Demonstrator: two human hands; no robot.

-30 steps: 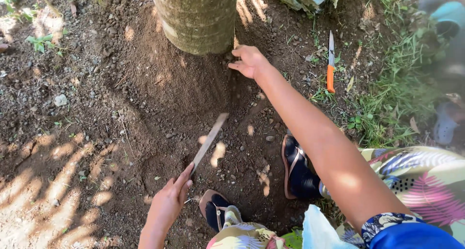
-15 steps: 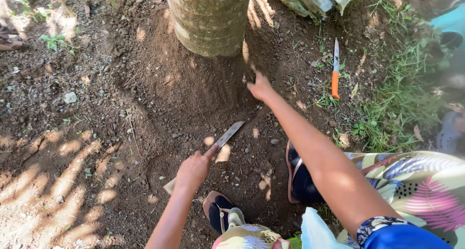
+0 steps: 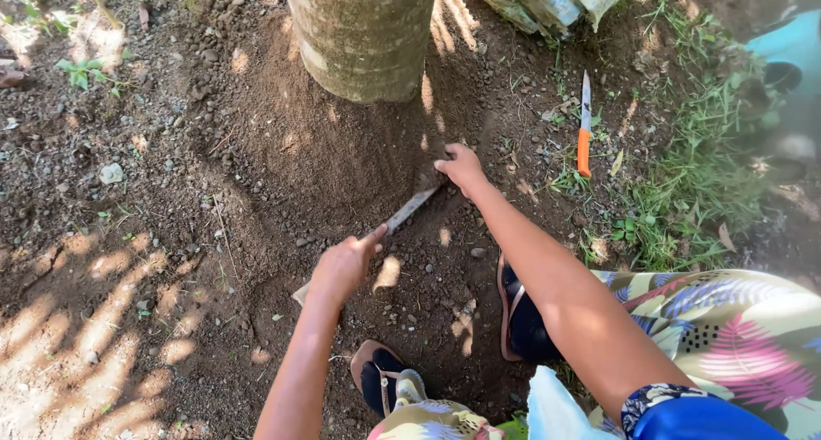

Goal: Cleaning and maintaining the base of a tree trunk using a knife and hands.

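**Mia:** What is the left hand (image 3: 342,267) doing?

**Ben:** Its grip is clamped tight on the handle of a long knife (image 3: 409,210). The blade points up toward 1 o'clock from the hand, and its tip goes into the brown soil (image 3: 342,162).

**Mia:** And the right hand (image 3: 462,168)?

**Ben:** It sits at the tip of the blade, at about 1 o'clock from the left hand. It is pressed on the dirt there. The fingers are curled, but I cannot tell if the grip is clamped on anything.

**Mia:** Where is all this?

**Ben:** At the foot of a big tree trunk (image 3: 363,29). The trunk stands at 12 o'clock from the hands. Loose dirt is heaped around its base.

**Mia:** I see another knife!

**Ben:** Yes, one with an orange handle (image 3: 584,128). It lies on the ground at 3 o'clock from the right hand, near the green grass (image 3: 701,175). No hand touches it.

**Mia:** What is at the bottom?

**Ben:** Two feet in sandals. One sandal (image 3: 513,320) is under the right arm. The other (image 3: 380,384) is at 6 o'clock from the left hand. There is bright flowery cloth (image 3: 727,337) at 4 o'clock.

**Mia:** And at the top?

**Ben:** A pale sack (image 3: 547,4) lies just right of the trunk.
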